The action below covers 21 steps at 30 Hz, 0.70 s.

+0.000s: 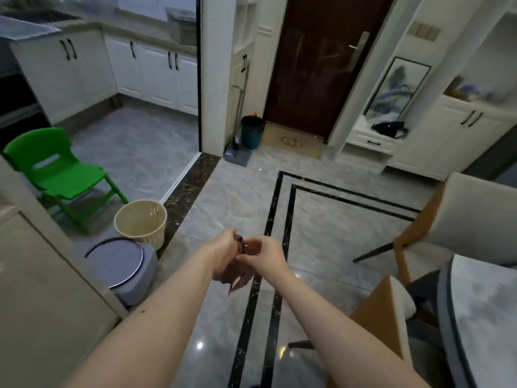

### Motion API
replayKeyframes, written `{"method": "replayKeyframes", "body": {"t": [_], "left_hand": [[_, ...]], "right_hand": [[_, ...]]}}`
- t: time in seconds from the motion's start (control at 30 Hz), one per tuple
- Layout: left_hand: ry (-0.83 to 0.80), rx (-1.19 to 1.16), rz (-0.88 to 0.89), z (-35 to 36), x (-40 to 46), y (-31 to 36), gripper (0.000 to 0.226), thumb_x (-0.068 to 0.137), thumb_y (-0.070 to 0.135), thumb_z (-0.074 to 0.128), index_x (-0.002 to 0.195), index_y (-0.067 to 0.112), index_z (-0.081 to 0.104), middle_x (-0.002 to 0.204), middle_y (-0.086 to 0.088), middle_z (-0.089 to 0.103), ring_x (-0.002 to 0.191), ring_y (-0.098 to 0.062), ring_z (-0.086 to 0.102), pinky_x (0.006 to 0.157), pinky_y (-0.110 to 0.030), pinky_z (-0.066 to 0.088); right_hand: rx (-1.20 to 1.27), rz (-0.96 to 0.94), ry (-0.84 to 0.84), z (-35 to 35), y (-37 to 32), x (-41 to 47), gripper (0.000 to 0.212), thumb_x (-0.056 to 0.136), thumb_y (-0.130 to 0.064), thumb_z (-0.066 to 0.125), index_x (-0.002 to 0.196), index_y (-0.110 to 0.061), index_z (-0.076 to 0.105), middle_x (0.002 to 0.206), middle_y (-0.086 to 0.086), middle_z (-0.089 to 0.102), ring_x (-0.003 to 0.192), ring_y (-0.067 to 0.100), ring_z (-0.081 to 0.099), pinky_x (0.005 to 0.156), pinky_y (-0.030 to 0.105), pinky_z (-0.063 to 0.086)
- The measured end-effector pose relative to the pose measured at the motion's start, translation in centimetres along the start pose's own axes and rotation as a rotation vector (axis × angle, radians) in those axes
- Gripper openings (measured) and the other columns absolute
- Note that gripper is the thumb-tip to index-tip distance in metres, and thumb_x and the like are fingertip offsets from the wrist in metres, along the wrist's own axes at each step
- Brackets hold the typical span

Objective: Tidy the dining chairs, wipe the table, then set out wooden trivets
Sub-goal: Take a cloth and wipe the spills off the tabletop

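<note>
Both my arms reach forward over the tiled floor. My left hand (pixel 227 246) and my right hand (pixel 264 252) together grip a brown cloth (pixel 237 277), which hangs crumpled below them. The round marble-top dining table (pixel 486 309) shows at the lower right edge. Two dining chairs stand beside it: one with an orange back (pixel 383 317) close to the table, another with a pale back (pixel 481 217) further off. No trivets are in view.
A beige slatted wastebasket (pixel 141 224) and a grey lidded bin (pixel 123 266) stand to the left. A green plastic chair (pixel 58 175) sits at the kitchen entrance. A dark door (pixel 321 65), a teal bin (pixel 252 132) and white cabinets (pixel 447 135) line the far wall.
</note>
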State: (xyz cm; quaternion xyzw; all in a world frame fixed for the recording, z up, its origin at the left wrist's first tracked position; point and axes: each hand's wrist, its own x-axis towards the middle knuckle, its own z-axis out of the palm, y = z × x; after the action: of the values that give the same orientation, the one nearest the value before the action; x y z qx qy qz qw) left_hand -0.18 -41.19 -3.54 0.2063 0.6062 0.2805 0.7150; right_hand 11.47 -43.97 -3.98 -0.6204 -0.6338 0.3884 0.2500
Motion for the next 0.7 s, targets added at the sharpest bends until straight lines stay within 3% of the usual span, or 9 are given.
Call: {"method": "replayKeyframes", "body": {"t": [0.1,0.17,0.3,0.4,0.5,0.57,0.7], "left_hand": [[-0.014,0.042,0.001,1.3,3.4,2.7,0.046,0.102,0.037,0.023,0.082,0.008,0.051,0.08,-0.014,0.053,0.069,-0.019,0.048,0.067,-0.03,0.038],[-0.059,0.068,-0.019,2.5,5.9,4.6,0.049,0.102,0.04,0.022,0.085,0.006,0.054,0.087,-0.014,0.054,0.069,-0.018,0.047,0.067,-0.029,0.037],[-0.121,0.294,-0.051,5.1,10.5,8.8,0.053,0.102,0.03,0.014,0.115,-0.001,0.055,0.112,-0.017,0.061,0.088,-0.02,0.054,0.061,-0.026,0.037],[0.01,0.426,0.01,8.1,14.1,13.1,0.034,0.1,0.02,0.027,0.094,0.005,0.057,0.094,-0.011,0.06,0.069,-0.018,0.053,0.04,-0.018,0.04],[0.088,0.521,0.089,10.2,17.3,15.7,0.018,0.098,0.022,0.044,0.085,0.011,0.051,0.09,-0.006,0.052,0.064,-0.011,0.044,0.051,-0.021,0.034],[0.106,0.568,0.151,12.6,19.9,18.0,0.019,0.095,0.025,0.054,0.081,0.013,0.048,0.086,-0.005,0.049,0.067,-0.012,0.043,0.057,-0.023,0.035],[0.123,0.615,0.311,16.0,24.6,21.2,0.017,0.086,0.028,0.068,0.084,0.017,0.055,0.091,-0.005,0.054,0.09,-0.02,0.052,0.076,-0.029,0.041]], "right_hand": [[0.015,0.025,0.062,-1.4,1.0,3.9,0.025,0.077,-0.005,0.074,0.102,-0.009,0.073,0.095,0.005,0.074,0.088,0.012,0.068,0.081,0.019,0.051],[0.052,0.052,0.09,-2.6,2.2,7.0,0.025,0.081,0.0,0.067,0.104,-0.006,0.072,0.099,0.007,0.073,0.092,0.012,0.068,0.081,0.015,0.049],[0.037,0.064,0.114,-6.3,4.5,13.8,0.028,0.08,0.005,0.061,0.105,-0.004,0.072,0.099,0.008,0.073,0.087,0.009,0.066,0.078,0.011,0.049],[0.049,0.083,0.116,-10.5,6.1,19.4,0.031,0.077,0.01,0.057,0.101,-0.002,0.072,0.097,0.011,0.072,0.081,0.007,0.063,0.07,0.005,0.046],[0.063,0.075,0.079,-13.4,7.1,22.8,0.03,0.077,0.011,0.057,0.099,-0.003,0.073,0.091,0.007,0.072,0.071,-0.003,0.063,0.07,0.008,0.048],[0.065,0.065,0.069,-15.9,8.0,25.6,0.031,0.078,0.01,0.058,0.1,-0.005,0.073,0.086,0.002,0.07,0.069,-0.007,0.062,0.07,0.009,0.048],[0.072,0.087,0.109,-19.7,9.1,29.6,0.032,0.078,0.011,0.056,0.101,-0.005,0.072,0.088,0.002,0.069,0.075,-0.001,0.063,0.073,0.01,0.048]]}}
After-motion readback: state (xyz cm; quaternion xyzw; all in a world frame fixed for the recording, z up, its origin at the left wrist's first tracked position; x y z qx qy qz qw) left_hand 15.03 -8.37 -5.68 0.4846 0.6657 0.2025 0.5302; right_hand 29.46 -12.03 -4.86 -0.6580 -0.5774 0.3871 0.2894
